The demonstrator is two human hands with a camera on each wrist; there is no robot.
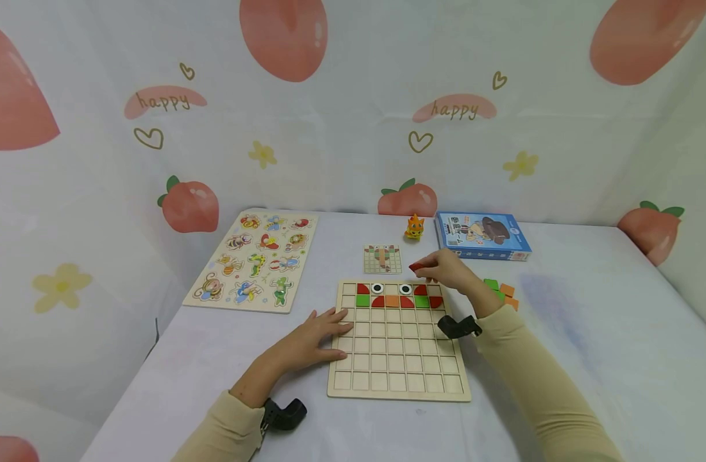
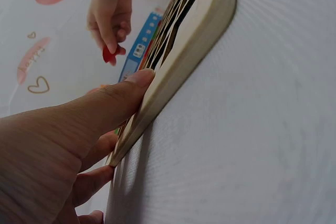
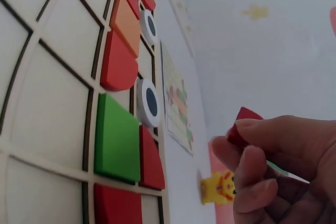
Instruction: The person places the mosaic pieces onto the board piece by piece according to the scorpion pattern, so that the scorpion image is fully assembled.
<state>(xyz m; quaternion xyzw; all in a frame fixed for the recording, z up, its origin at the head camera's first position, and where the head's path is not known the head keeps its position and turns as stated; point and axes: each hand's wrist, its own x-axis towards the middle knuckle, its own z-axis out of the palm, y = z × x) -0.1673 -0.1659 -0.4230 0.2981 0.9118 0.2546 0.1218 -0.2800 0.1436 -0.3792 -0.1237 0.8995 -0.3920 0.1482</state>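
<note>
A wooden grid board [image 1: 393, 346] lies on the table with its top two rows partly filled. In them sit red curved-edge pieces [image 1: 436, 302], green squares [image 1: 362, 300], an orange square [image 1: 392, 301] and two white discs with black centres [image 1: 405, 290]. My right hand [image 1: 454, 273] pinches a red piece [image 3: 245, 121] between thumb and fingertip, above the table past the board's top right corner. Along the board's left edge rests my left hand [image 1: 307, 343], fingers spread; its thumb [image 2: 118, 98] touches the rim in the left wrist view.
A small pattern card [image 1: 369, 266] lies beyond the board, with a yellow-orange toy figure [image 1: 414, 228] behind it. The blue box [image 1: 482, 236] stands at the back right. Loose green and orange squares [image 1: 507, 290] lie beside my right wrist. An animal puzzle board [image 1: 246, 263] is at left.
</note>
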